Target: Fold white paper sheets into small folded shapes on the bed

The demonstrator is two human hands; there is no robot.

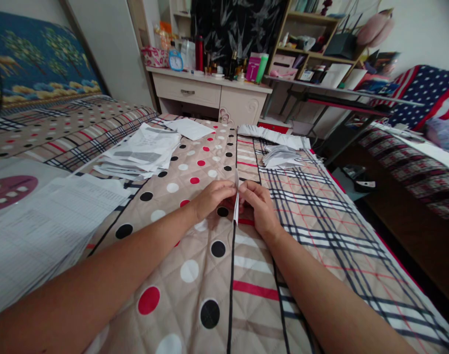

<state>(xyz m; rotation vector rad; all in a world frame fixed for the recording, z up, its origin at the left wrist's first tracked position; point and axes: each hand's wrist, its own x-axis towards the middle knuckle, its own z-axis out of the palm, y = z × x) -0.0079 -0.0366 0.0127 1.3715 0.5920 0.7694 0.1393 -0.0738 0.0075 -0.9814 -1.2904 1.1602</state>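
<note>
Between my two hands stands a small folded piece of white paper (236,211), seen nearly edge-on above the quilted bedspread (194,295). My left hand (217,196) pinches it from the left, fingers closed. From the right, my right hand (258,204) grips the same paper between thumb and fingers. Some fingertips are hidden behind the paper and the hands. Beyond my right hand lies a small pile of folded papers (281,157). A larger stack of loose papers (139,150) sits ahead of my left hand, with a single white sheet (191,129) at its far side.
Printed sheets (50,221) are piled at the left. A long folded white strip (272,136) lies at the bed's far end. Past it stand a white dresser (187,91) crowded with bottles and a narrow desk (342,93). The bed's edge drops off at the right.
</note>
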